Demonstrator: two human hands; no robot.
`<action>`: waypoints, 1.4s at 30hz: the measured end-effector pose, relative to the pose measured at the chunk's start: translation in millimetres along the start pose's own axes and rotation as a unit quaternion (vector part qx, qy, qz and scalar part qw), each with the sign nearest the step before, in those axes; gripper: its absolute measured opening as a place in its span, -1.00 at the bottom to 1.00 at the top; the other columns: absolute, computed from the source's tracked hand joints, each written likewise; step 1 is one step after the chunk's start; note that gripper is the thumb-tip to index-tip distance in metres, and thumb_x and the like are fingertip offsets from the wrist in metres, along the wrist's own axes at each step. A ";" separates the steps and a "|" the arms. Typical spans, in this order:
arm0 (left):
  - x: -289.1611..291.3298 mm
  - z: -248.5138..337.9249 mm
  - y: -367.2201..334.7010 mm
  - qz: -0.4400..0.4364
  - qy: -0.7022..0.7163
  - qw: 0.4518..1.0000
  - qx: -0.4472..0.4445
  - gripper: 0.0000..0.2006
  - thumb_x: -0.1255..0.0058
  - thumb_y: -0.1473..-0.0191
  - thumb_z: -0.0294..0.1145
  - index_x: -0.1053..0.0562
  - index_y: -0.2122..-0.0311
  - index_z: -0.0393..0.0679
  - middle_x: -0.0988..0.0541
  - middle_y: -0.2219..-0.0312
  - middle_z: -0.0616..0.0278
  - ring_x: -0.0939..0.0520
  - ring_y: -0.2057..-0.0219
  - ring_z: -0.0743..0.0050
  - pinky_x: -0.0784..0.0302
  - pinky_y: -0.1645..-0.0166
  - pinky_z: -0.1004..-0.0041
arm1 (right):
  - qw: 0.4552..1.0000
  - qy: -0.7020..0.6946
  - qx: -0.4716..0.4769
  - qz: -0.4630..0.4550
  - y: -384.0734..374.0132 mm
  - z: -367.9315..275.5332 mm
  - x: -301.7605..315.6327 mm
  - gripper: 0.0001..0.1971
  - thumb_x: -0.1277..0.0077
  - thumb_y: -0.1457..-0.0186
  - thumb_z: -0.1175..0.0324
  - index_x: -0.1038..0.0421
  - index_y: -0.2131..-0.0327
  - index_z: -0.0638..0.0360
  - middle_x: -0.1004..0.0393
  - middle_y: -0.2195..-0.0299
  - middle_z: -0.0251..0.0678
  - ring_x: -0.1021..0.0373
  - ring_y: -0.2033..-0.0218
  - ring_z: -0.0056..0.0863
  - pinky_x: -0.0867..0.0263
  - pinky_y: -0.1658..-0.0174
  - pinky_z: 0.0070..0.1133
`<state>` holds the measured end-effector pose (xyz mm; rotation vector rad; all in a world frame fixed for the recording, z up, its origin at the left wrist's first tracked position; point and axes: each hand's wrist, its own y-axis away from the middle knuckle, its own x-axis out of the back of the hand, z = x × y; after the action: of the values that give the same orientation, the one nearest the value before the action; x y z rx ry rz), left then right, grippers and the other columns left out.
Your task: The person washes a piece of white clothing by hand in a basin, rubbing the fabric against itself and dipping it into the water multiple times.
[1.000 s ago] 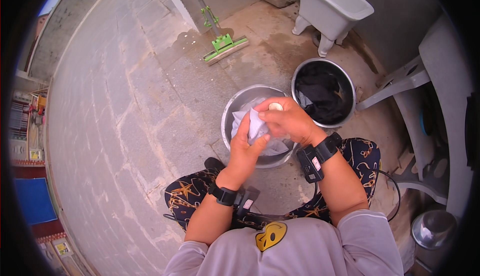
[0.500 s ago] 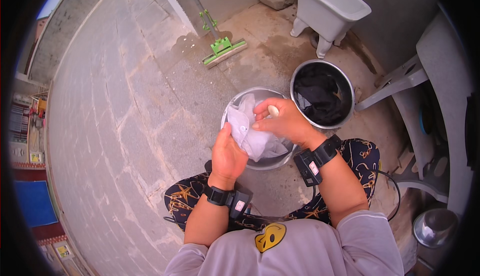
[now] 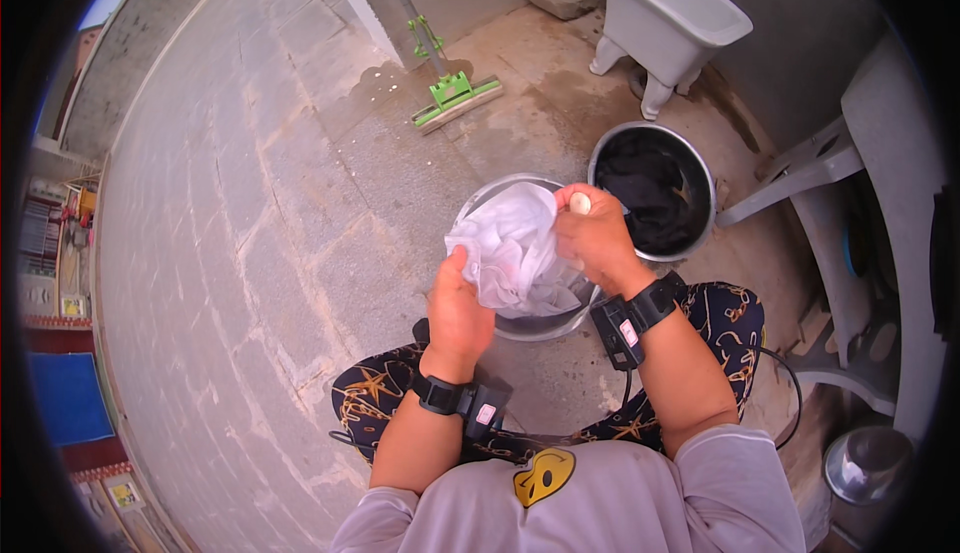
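A bunched, thin white garment (image 3: 515,243) hangs over a round metal basin (image 3: 540,332) standing on the ground in front of me. My left hand (image 3: 459,310) holds its left edge, thumb pressed on top and the other fingers mostly hidden. On the other side, my right hand (image 3: 598,241) is closed on the garment's right edge, its fingertips partly out of sight. A pale oval ring (image 3: 580,204) sits on one of its fingers. What lies under the garment in the basin cannot be made out.
A second metal basin (image 3: 711,188) with dark cloth (image 3: 645,198) stands at the right. Behind it is a white footed tub (image 3: 665,23). A green mop (image 3: 455,98) rests on the paving ahead. Grey plastic furniture (image 3: 830,243) and a metal bowl (image 3: 868,463) are at far right.
My right hand has moved right, away from the garment's middle to its right edge. The garment is spread wider and bunched differently between my hands. My left hand has barely shifted.
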<state>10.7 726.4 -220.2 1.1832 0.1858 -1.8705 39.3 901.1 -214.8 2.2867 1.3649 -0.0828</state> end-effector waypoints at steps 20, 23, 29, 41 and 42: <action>-21.8 -25.9 26.6 -0.099 -0.009 0.993 0.070 -0.43 0.43 -0.21 0.01 -0.03 -0.20 -0.13 -0.17 -0.15 0.18 -0.15 -0.19 0.29 0.00 -0.25 0.30 | 0.920 0.365 0.130 -0.057 6.9 40.5 -31.0 -0.57 0.12 -0.07 0.08 -0.30 0.13 0.25 -0.35 0.10 -0.08 -0.14 -0.10 -0.20 0.27 -0.18 -0.16; -20.0 -17.8 20.5 -0.062 0.025 0.997 0.023 -0.38 0.44 -0.19 0.09 -0.03 -0.20 -0.16 -0.16 -0.16 0.18 -0.15 -0.19 0.30 0.01 -0.25 0.31 | 0.862 0.375 0.329 -0.086 35.0 52.3 -52.7 -0.57 0.16 -0.09 0.11 -0.28 0.11 0.28 -0.34 0.07 -0.06 -0.16 -0.09 -0.09 0.24 -0.19 -0.16; -24.7 -24.5 18.8 -0.105 0.033 0.992 0.066 -0.28 0.51 -0.17 0.15 0.10 -0.23 -0.27 -0.07 -0.19 0.12 -0.11 -0.21 0.28 0.09 -0.28 0.34 | 0.968 0.217 0.129 -0.015 11.8 37.5 -34.3 -0.73 0.00 -0.05 0.28 -0.35 0.21 0.24 -0.45 0.24 -0.08 -0.39 0.18 -0.28 -0.30 0.11 -0.49; 10.3 -9.2 -2.1 0.096 -0.181 0.971 -0.121 -0.48 0.06 -0.09 -0.23 -0.20 -0.08 -0.34 -0.32 -0.03 -0.06 -0.27 -0.12 0.17 -0.09 -0.20 0.25 | 0.925 -0.334 -0.087 -0.162 -6.9 -0.2 -0.6 -0.75 0.23 -0.20 0.28 -0.32 0.33 0.29 -0.47 0.28 0.02 -0.45 0.26 -0.23 -0.40 0.16 -0.38; 7.5 -11.4 -4.7 0.151 -0.199 0.950 -0.190 -0.47 0.01 -0.06 -0.22 -0.22 -0.07 -0.33 -0.37 0.00 -0.02 -0.35 -0.08 0.18 -0.17 -0.17 0.26 | 0.914 -0.341 -0.088 -0.200 -4.8 -1.9 -2.8 -0.75 0.22 -0.19 0.28 -0.33 0.32 0.30 -0.46 0.26 0.03 -0.45 0.25 -0.22 -0.40 0.14 -0.38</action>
<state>13.6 730.8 -233.6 0.5251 0.1236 -1.6647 33.5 901.5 -214.1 1.5591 1.3422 -0.7792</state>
